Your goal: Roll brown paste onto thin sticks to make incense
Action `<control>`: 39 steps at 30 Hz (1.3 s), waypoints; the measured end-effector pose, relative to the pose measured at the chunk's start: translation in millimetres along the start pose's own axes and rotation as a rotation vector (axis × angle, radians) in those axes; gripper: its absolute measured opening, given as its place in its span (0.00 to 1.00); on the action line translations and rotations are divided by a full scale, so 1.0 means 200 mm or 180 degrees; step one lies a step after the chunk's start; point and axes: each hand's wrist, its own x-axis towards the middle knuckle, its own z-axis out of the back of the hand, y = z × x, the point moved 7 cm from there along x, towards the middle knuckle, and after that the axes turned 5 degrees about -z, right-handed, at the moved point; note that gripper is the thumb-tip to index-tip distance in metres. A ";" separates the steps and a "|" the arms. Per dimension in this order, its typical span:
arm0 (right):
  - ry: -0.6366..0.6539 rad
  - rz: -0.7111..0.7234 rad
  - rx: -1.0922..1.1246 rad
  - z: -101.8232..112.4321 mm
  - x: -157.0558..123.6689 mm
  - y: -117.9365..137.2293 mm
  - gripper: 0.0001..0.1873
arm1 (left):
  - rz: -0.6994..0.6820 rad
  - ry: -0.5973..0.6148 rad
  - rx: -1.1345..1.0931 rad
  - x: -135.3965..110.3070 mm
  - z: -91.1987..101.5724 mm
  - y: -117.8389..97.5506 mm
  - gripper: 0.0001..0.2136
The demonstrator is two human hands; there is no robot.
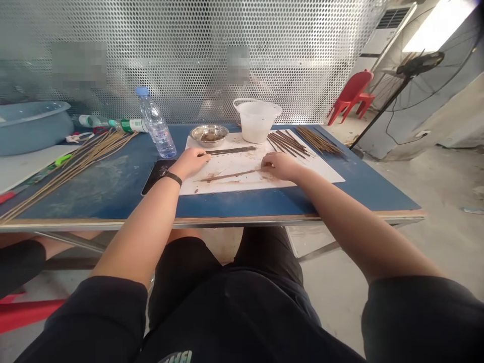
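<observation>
You are resting your left hand [192,163] flat on a white paper sheet [313,171], its fingers [202,158] lying together and holding nothing that shows. A black wristband [172,177] is circling that wrist. Your right hand [278,166] is lying curled on the same sheet, its fingers [266,160] bunched together at the right end of a thin brown-smeared rod [230,175]. They are touching that end or sitting just beside it, and you cannot tell whether they are clamped on it. The rod is lying nearly level across the sheet, below and between your hands. Above your left fingers, a dark metal strip [230,150] is lying on the paper, apart from both hands. Beyond it, a steel bowl [209,135] is holding brown paste, and a white plastic jug [257,128] is standing to its right. Two loose bunches of brown rods [287,143] are lying further right, at the edge of the sheet and on the blue bench [363,186]. A long sheaf of pale rods [79,164] is stretching across the bench's left side, and a water bottle [156,123] is standing near your left hand.
</observation>
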 end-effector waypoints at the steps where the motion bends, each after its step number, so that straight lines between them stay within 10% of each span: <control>1: -0.0011 0.0023 -0.0036 -0.01 0.00 0.01 0.13 | 0.0045 0.0026 -0.0006 0.00 0.00 0.00 0.17; 17: -0.0154 -0.0436 -0.0119 0.08 -0.24 -0.32 0.17 | 0.0064 0.0002 0.0052 0.02 0.00 0.03 0.15; 28: 0.0260 0.0099 0.0199 -0.13 -0.22 0.35 0.51 | 0.0069 0.0012 -0.0017 0.01 0.00 0.03 0.15; 39: 0.0547 -0.0199 0.0051 -0.20 -0.03 0.37 0.63 | 0.0214 0.0134 0.0035 0.00 0.01 0.02 0.14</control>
